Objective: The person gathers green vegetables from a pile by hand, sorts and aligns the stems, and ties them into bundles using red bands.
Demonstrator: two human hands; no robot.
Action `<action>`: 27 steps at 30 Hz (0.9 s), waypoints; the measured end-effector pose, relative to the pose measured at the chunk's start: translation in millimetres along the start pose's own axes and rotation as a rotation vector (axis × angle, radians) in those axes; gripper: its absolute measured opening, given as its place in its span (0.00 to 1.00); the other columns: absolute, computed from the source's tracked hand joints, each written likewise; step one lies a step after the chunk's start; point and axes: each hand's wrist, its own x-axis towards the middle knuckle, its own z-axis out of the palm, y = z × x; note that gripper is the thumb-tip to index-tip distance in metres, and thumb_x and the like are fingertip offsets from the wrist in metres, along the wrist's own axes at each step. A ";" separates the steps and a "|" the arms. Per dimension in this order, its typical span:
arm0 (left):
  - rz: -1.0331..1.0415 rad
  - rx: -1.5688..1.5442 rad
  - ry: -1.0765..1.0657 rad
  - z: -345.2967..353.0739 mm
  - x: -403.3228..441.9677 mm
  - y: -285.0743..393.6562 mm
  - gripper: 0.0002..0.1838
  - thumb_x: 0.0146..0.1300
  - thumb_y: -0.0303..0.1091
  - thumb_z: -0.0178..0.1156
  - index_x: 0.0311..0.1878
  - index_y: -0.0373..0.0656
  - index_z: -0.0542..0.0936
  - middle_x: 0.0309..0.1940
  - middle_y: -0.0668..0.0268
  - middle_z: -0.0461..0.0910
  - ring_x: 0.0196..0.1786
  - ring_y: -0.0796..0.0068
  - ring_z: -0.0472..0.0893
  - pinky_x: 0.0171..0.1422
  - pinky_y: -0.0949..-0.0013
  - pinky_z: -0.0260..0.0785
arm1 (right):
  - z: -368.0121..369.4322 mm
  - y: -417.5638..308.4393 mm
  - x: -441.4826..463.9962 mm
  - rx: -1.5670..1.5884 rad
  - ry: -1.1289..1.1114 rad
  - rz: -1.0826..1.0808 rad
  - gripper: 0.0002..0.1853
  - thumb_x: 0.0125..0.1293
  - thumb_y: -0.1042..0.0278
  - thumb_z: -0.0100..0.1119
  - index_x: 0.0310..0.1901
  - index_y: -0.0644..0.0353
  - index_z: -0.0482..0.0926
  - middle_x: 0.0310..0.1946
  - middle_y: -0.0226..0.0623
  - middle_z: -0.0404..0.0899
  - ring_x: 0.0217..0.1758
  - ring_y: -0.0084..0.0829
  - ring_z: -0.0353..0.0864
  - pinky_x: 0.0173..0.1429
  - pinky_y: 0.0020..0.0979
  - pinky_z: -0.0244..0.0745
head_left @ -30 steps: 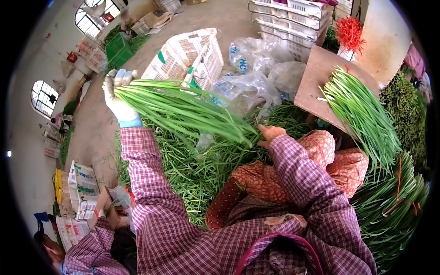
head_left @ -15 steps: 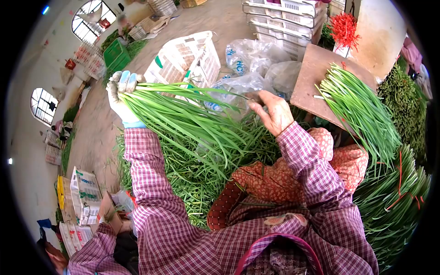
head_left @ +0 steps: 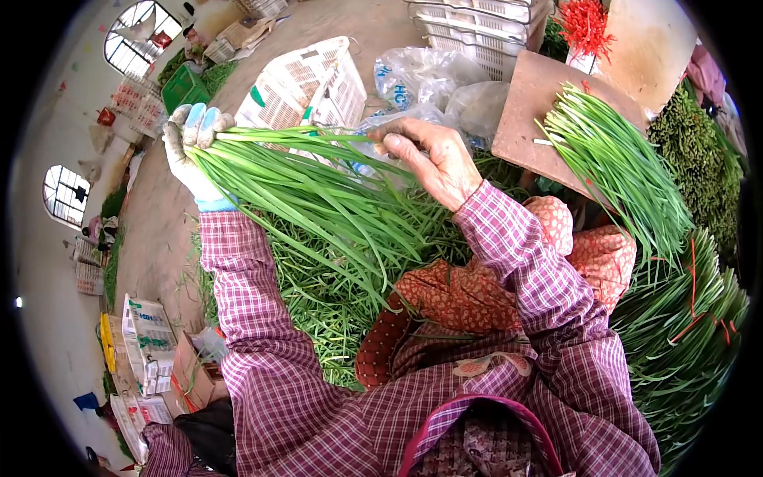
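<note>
My left hand (head_left: 191, 147), in a white and blue glove, is closed around the pale stem ends of a bunch of garlic chives (head_left: 318, 187). The long green leaves fan out to the right and droop. My right hand (head_left: 437, 159), bare, has its thumb and forefinger pinched at the upper edge of the leaves, on what looks like a leaf strand. Beneath the bunch lies a heap of loose green leaves (head_left: 306, 278). A neater bundle of chives (head_left: 616, 159) rests on a brown board (head_left: 528, 111) at the right.
Ahead stand a white plastic crate (head_left: 278, 87), clear plastic bags (head_left: 429, 75) and stacked white crates (head_left: 477, 48). Red ties (head_left: 586, 28) sit by the board. More tied chives (head_left: 675, 342) lie at my right. Cartons (head_left: 151, 334) are at the left; a person (head_left: 193, 44) is far back.
My right hand has moved left along the bunch, its fingers now pinching nearer my left hand. The left hand still holds the chives. The whole view has shifted slightly.
</note>
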 end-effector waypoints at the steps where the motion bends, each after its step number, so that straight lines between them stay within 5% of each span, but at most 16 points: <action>1: 0.000 0.007 0.001 0.5 -0.2 -1.3 0.07 0.68 0.37 0.56 0.35 0.47 0.71 0.20 0.78 0.61 0.24 0.83 0.63 0.43 0.70 0.63 | -0.7 -1.4 -1.4 -0.009 -0.030 0.035 0.14 0.68 0.63 0.52 0.45 0.62 0.81 0.37 0.43 0.83 0.41 0.39 0.83 0.46 0.35 0.76; 11: -0.014 0.063 0.031 4.8 -0.3 -19.1 0.08 0.69 0.38 0.53 0.39 0.45 0.73 0.21 0.77 0.61 0.25 0.82 0.62 0.45 0.69 0.64 | 37.2 -14.4 2.7 -0.085 -0.045 -0.045 0.13 0.61 0.56 0.62 0.40 0.57 0.80 0.29 0.39 0.83 0.33 0.38 0.84 0.41 0.36 0.78; 16: -0.023 -0.002 0.003 8.6 0.5 -18.7 0.08 0.69 0.38 0.54 0.38 0.45 0.73 0.21 0.77 0.61 0.24 0.82 0.63 0.44 0.69 0.63 | 36.9 -11.2 5.7 0.097 -0.072 0.018 0.11 0.64 0.60 0.57 0.39 0.57 0.81 0.30 0.39 0.84 0.34 0.39 0.85 0.42 0.38 0.78; 27: 0.012 -0.142 -0.121 -1.1 -3.4 2.9 0.08 0.66 0.38 0.58 0.36 0.47 0.73 0.19 0.78 0.66 0.24 0.81 0.68 0.45 0.68 0.67 | 5.7 6.3 -33.8 -0.318 -0.227 0.105 0.08 0.63 0.61 0.56 0.37 0.54 0.81 0.26 0.43 0.81 0.34 0.49 0.81 0.39 0.47 0.75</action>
